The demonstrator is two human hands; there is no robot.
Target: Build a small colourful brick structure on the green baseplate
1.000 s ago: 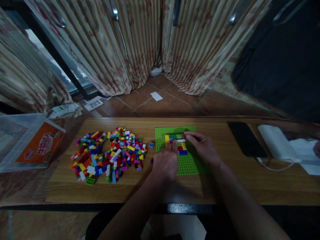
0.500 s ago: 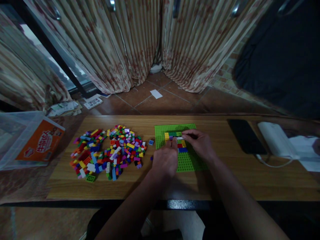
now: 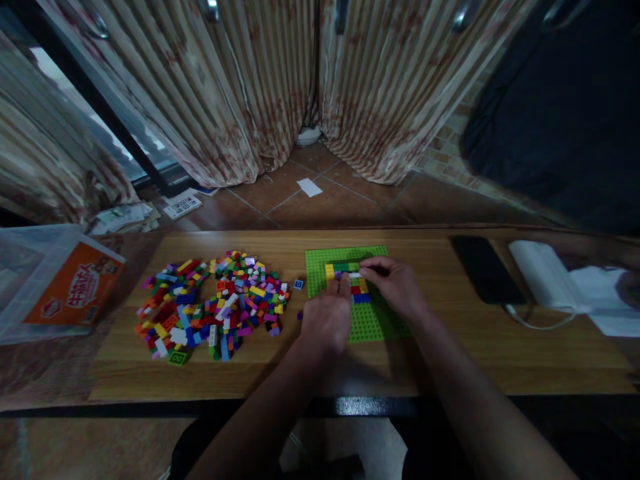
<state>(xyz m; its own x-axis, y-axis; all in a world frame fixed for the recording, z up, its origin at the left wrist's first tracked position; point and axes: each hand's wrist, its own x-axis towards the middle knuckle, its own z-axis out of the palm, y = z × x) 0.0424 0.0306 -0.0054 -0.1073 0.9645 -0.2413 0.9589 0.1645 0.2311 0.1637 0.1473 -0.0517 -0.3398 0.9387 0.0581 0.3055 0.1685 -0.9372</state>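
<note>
A green baseplate [image 3: 367, 327] lies on the table under both hands. Built up on it are yellow, green, purple, red and blue toy bricks [image 3: 361, 298]. My right hand [image 3: 399, 285] comes in from the right, thumb and fingers pinched at the right end of a white brick [image 3: 354, 275] in the upper part of the build. My left hand [image 3: 327, 319] is closed over the left side of the build, its fingertips touching the bricks near the white one. Whatever those left fingers grip is hidden.
Loose coloured bricks [image 3: 227, 307] are heaped on the left of the table. A single blue brick [image 3: 299, 285] lies between heap and baseplate. A clear plastic bin [image 3: 43, 233] stands at far left. A black phone [image 3: 486, 270] and a white power bank [image 3: 547, 277] with cable lie right.
The whole view has shifted slightly. Both hands stay at the same place on the build, with the white brick still at the right fingertips.
</note>
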